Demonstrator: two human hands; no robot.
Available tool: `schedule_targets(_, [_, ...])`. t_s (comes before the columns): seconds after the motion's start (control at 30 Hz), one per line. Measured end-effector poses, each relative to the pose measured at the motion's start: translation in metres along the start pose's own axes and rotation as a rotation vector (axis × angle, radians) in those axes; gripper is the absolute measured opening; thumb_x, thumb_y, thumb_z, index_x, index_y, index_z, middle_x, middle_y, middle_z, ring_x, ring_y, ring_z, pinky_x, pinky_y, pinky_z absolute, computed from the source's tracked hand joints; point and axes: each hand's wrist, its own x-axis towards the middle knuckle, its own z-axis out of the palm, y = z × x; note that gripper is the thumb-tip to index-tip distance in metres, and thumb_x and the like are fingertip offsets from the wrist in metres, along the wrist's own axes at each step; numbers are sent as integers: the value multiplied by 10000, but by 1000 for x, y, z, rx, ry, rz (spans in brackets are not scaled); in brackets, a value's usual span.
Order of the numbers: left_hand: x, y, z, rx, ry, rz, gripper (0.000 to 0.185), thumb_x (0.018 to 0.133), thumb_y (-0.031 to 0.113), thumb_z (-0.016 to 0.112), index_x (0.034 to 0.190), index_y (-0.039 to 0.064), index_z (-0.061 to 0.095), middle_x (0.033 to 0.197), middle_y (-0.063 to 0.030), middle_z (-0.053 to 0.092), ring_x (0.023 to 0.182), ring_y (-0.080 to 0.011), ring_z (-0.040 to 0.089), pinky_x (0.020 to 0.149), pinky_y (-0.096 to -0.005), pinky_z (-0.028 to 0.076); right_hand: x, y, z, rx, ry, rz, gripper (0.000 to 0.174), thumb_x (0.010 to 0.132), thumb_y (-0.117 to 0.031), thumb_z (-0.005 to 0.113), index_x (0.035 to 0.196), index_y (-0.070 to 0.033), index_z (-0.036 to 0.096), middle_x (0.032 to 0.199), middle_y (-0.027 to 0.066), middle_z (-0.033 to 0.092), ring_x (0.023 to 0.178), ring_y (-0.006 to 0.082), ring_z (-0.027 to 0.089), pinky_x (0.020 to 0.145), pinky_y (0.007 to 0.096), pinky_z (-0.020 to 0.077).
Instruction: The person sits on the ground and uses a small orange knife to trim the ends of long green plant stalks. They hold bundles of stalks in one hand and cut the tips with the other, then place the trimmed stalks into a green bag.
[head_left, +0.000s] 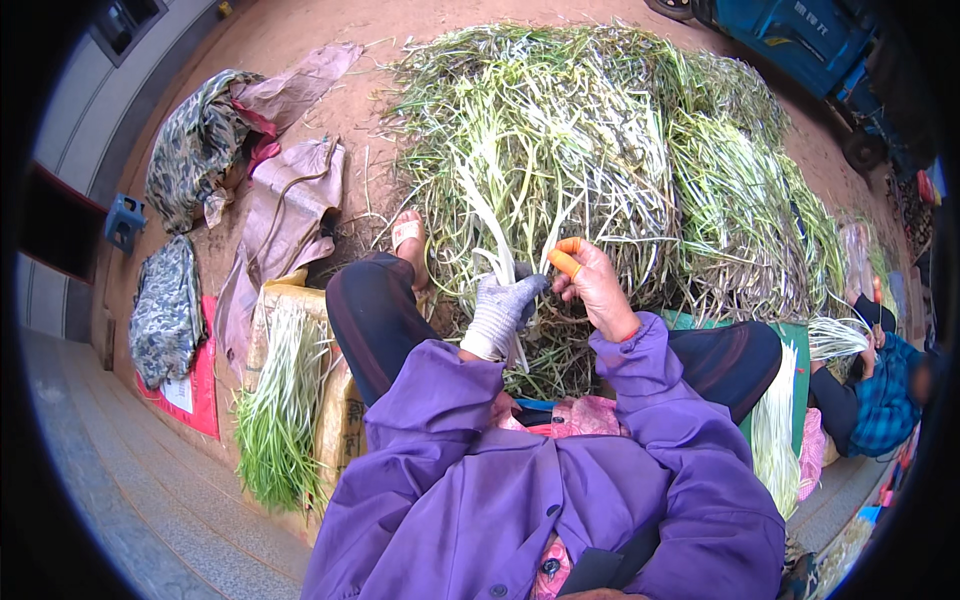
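My left hand (501, 315), in a grey-white knit glove, grips a small bunch of pale chive-like stalks (491, 225). Their leaves fan up and away from me, and pale ends hang below the glove. Close on its right is my bare right hand (589, 281), with orange covers on the thumb and a finger. Those covered tips pinch a thin pale stalk (553, 231); exactly where it passes between them is partly hidden. Beyond both hands spreads a large heap of green and whitish stalks (540, 142), its dark, soiled ends matted together.
Neatly laid stalks (281, 405) rest on a yellow woven sack (341, 420) at left; more pale stalks (776, 435) lie right, by my knee. Another person (877, 397) sits at far right holding stalks. Sacks (292, 202), a blue stool (125, 223) and a blue vehicle (799, 37) stand around.
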Motion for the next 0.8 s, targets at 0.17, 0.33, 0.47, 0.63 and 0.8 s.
schedule_targets(0.17, [5,0,-11,21,51,4,164,820,166,752,915,62,667,553,19,534,399,-79,460,359,-232,327,-5,7,1,31,36,80,228,922,-252,687,1007,-65,588,837,12,636,578,76,604,460,189,445])
schedule_targets(0.33, [8,-4,-12,-48,175,40,189,805,173,773,921,63,673,560,6,546,401,-93,478,359,-248,340,-20,19,-3,-130,-14,113,216,922,-227,672,1014,-51,585,824,29,662,573,78,601,451,186,438])
schedule_targets(0.47, [9,-4,-12,-9,155,60,163,817,162,754,904,64,657,559,2,539,389,-94,460,352,-249,327,-34,34,-10,-276,-33,146,178,913,-179,672,977,-31,596,782,28,655,549,72,588,442,197,416])
schedule_targets(0.63, [11,1,-17,-80,184,116,153,851,153,723,901,43,629,562,2,526,366,-88,427,331,-237,303,-63,53,-29,-1023,5,-28,193,825,-243,692,867,-58,662,657,120,655,628,269,669,595,395,505])
schedule_targets(0.8, [11,10,-18,-124,249,154,209,831,167,746,951,25,649,554,4,534,382,-85,444,360,-230,326,-82,31,-37,-1358,-186,13,181,826,-261,694,859,-83,682,742,157,678,741,354,677,658,447,515])
